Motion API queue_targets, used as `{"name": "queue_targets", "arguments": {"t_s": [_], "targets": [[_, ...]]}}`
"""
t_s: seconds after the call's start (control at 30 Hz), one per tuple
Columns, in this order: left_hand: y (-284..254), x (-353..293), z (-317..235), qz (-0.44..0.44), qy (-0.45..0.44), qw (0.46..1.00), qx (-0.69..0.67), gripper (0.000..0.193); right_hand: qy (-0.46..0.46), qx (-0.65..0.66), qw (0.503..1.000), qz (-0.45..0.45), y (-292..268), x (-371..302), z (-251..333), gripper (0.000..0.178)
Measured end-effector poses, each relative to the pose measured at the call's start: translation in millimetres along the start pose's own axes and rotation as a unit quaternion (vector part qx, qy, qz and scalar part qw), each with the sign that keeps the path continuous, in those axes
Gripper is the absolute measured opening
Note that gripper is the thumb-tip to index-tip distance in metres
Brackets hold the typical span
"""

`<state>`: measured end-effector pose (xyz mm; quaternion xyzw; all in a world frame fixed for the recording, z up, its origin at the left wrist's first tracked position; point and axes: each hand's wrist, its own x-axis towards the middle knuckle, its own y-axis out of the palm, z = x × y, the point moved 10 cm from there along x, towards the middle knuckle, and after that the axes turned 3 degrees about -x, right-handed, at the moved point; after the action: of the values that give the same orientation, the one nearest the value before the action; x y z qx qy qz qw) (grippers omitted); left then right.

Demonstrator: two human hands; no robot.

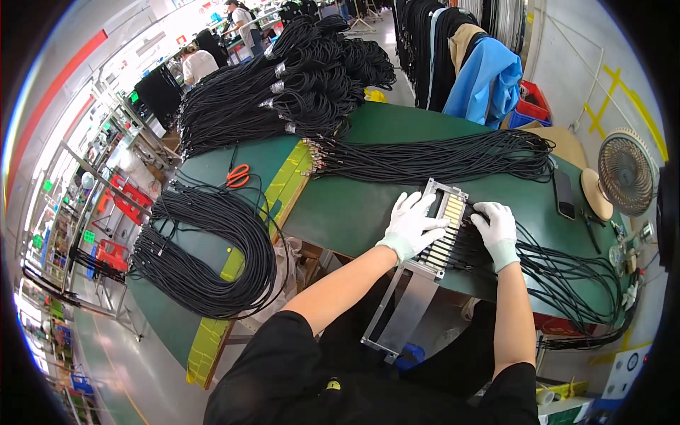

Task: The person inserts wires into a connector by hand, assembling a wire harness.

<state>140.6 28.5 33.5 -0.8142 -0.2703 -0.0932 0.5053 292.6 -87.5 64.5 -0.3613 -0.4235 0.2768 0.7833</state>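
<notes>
A metal fixture [453, 191] with a row of pale yellow slots lies at the front edge of the green table, its lower frame sticking out past the edge. My left hand [414, 225], in a white glove, rests along the fixture's left side with its fingers stretched out and its thumb across the slots. On the right side, my gloved right hand [497, 230] has bent fingers closed at a black cable beside the slots; the fingertips are partly hidden. Several black cables [559, 265] run from the fixture's right side under this hand and across the table.
Beyond the fixture lies a long bundle of black cables [432, 159]. Coiled cables [262, 276] and orange-handled scissors [238, 176] are at the left, with a large cable pile [283, 85] behind. A phone [564, 195], pliers [591, 230] and a fan [626, 173] stand at the right.
</notes>
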Motion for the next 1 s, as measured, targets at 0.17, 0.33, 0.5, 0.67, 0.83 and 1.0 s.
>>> {"name": "queue_targets", "arguments": {"t_s": [0.17,0.33,0.5,0.67,0.83,1.0], "targets": [[-0.8,-0.7,1.4,0.004,-0.005,1.000,0.008,0.028,0.011,0.003,1.000,0.014,-0.4,0.8,2.4,0.022],[-0.2,0.1,0.7,0.008,-0.005,1.000,0.007,0.028,0.018,-0.002,1.000,0.018,1.6,0.8,-5.3,0.022],[-1.0,0.3,1.0,0.008,-0.007,1.000,0.010,0.029,0.023,0.004,1.000,0.016,0.1,0.1,-4.0,0.022],[-0.2,-0.3,1.4,0.000,-0.003,1.000,0.009,0.028,0.022,0.008,1.000,0.018,-0.6,-0.9,-3.3,0.022],[-0.7,1.0,1.3,0.013,-0.012,1.000,0.010,0.028,0.016,0.006,1.000,0.019,0.8,0.0,-3.3,0.021],[0.9,2.1,-0.6,0.057,-0.027,0.998,0.029,0.032,0.015,0.005,1.000,0.023,2.1,0.6,-5.2,0.022]]}}
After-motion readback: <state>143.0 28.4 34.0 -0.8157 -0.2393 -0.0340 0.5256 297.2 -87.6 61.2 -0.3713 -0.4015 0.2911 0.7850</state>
